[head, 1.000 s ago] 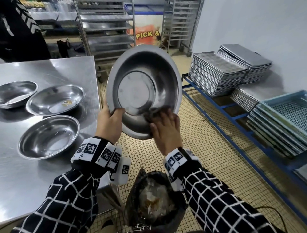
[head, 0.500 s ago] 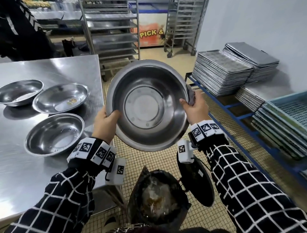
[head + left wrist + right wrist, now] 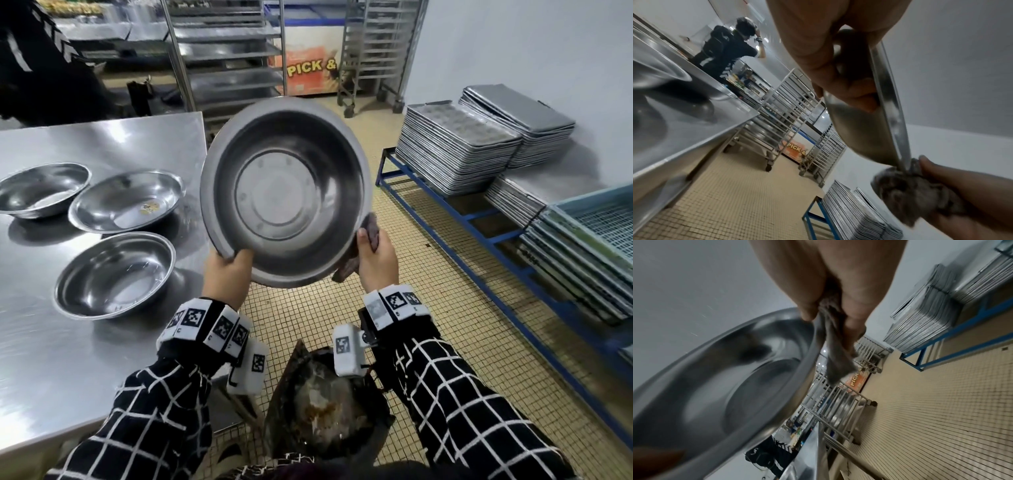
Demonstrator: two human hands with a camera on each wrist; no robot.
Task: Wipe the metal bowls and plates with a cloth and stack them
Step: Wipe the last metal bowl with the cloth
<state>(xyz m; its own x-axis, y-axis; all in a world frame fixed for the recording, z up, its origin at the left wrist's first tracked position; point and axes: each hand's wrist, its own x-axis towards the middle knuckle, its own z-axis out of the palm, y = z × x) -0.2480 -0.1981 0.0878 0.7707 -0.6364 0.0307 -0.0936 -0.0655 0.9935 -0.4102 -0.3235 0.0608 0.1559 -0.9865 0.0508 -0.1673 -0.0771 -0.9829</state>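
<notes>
The table (image 3: pixel 102 144) carries three bowls (image 3: pixel 114 274), all left of the big bowl (image 3: pixel 284 192), which is held tilted in the air over the floor. The left hand (image 3: pixel 227 274) grips that bowl's lower-left rim. The right hand (image 3: pixel 376 257) pinches a cloth (image 3: pixel 371 228) on its lower-right rim.

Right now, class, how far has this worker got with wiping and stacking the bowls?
Done: nothing is stacked yet. In hand: the left hand holds the raised bowl by its rim while the right hand presses the cloth over the opposite rim. Left: three bowls sit apart on the steel table, one showing residue.
</notes>
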